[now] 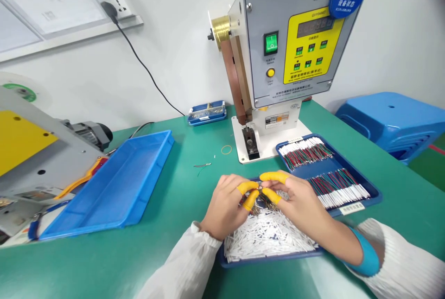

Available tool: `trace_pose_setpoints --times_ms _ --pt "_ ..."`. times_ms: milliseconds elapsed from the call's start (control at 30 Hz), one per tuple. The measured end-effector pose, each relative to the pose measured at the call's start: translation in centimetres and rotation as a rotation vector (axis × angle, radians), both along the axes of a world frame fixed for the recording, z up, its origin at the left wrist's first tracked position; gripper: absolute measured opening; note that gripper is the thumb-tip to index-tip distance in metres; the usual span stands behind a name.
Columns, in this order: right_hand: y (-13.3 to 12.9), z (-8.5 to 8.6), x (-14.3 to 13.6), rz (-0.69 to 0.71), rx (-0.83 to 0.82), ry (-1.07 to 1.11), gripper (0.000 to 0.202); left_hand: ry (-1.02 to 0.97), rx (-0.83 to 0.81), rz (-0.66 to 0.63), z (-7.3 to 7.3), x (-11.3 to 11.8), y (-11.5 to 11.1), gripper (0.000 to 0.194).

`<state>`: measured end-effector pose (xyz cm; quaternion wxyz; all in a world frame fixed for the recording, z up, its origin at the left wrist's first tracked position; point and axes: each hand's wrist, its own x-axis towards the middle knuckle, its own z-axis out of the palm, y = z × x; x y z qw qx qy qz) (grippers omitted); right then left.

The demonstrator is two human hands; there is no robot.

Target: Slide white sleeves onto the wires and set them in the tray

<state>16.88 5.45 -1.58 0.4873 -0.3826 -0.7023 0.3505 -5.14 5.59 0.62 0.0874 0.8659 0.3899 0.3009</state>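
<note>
My left hand (231, 204) and my right hand (295, 194) meet over a blue tray (271, 258) filled with small white pieces (271, 236). Yellow covers sit on the thumb and index finger of each. Both hands are closed in a pinch, fingertips nearly touching, around something too small to name. Below the fingertips lie thin coloured wires (256, 208), partly hidden by my hands. Just right of my right hand is a second blue tray (375, 193) with two rows of red, green and black wires with white ends (339, 187).
Behind my hands stands a grey crimping machine (278, 90) with a black press (250, 141). A large blue tray (114, 187) and another machine (38, 150) are at left. A loose wire (202, 165), yellow ring (226, 149), small tray (207, 113) and blue stool (392, 118) also show.
</note>
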Motion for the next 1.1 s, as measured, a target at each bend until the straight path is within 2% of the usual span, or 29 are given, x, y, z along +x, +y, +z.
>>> trace_pose_setpoints --times_ms 167,400,633,767,967,1100 --pt "-0.3 0.7 -0.1 -0.041 0.104 -0.079 0.022 -0.034 0.034 0.021 0.0 0.3 -0.3 0.017" --pt "-0.3 0.2 0.0 -0.039 0.071 -0.052 0.024 -0.085 -0.080 0.023 0.1 0.9 -0.5 0.018" --pt "-0.4 0.8 -0.2 -0.013 0.081 -0.050 0.027 -0.113 -0.122 0.079 0.3 1.3 -0.7 0.009" --pt "-0.3 1.0 -0.5 -0.006 -0.011 0.061 0.025 -0.103 -0.114 0.088 0.2 1.2 -0.6 0.010" --pt "-0.3 2.5 0.2 -0.142 0.060 0.264 0.025 -0.051 -0.068 0.099 0.2 1.0 -0.3 0.011" --pt "0.4 3.0 0.8 -0.238 -0.023 0.422 0.021 0.023 -0.058 0.082 0.4 0.8 0.0 0.012"
